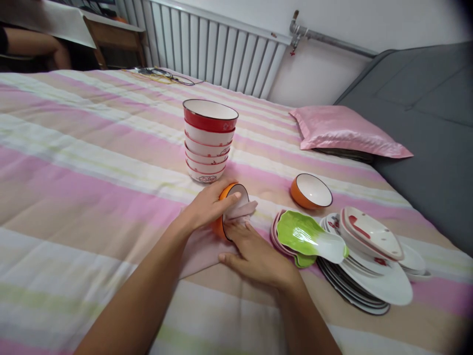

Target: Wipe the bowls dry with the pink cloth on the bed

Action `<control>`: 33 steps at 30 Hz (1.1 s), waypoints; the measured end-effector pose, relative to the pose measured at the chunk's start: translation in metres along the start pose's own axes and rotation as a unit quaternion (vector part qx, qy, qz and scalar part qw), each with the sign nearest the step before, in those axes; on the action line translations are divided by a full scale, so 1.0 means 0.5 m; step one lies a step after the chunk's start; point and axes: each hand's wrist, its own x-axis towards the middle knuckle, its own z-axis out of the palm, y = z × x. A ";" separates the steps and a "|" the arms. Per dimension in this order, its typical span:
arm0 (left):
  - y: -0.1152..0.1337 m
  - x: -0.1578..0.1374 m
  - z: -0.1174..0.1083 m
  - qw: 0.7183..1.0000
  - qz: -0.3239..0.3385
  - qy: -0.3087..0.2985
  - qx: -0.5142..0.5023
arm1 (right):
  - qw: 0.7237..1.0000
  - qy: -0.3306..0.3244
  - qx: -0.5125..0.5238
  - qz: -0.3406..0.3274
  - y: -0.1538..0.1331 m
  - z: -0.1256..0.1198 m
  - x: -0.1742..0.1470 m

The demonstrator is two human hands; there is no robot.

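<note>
Round orange bowl with white interior (242,190) tipped between 2 hands

Markings on the tall stack of red-and-white bowls (209,148) are too small to read. Over the striped pink-and-white bedspread (92,197), the left hand (207,204) curls around the bowl, gripping it, thumb over the rim. The right hand (260,256) reaches inside, fingers against pale pink cloth (244,209); how firmly, I cannot tell.

On the bed (92,197), a bowl (220,230) between left fingers (231,202) and right fingers (238,235), a cloth (199,251) partly inside it, a stack of bowls (210,143) behind, another bowl (311,191) to the right, piled dishes (391,283) before that one, a pillow (347,130) behind (near the headboard (417,98))
</note>
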 end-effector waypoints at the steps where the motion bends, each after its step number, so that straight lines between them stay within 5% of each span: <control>1: -0.002 0.000 0.000 1.000 0.001 0.000 -0.002 | 1.000 0.006 -0.010 0.004 0.003 0.007 0.002; 9: -0.009 0.002 -0.001 1.000 0.000 -0.003 -0.010 | 0.995 0.093 -0.040 0.005 0.013 0.023 0.021; 26: -0.006 0.002 -0.001 1.000 -0.008 0.001 -0.029 | 0.991 -0.002 0.127 -0.029 -0.002 -0.039 -0.006; 33: -0.008 0.002 0.000 1.000 -0.011 0.001 -0.025 | 0.997 -0.023 0.061 -0.030 -0.004 -0.027 -0.006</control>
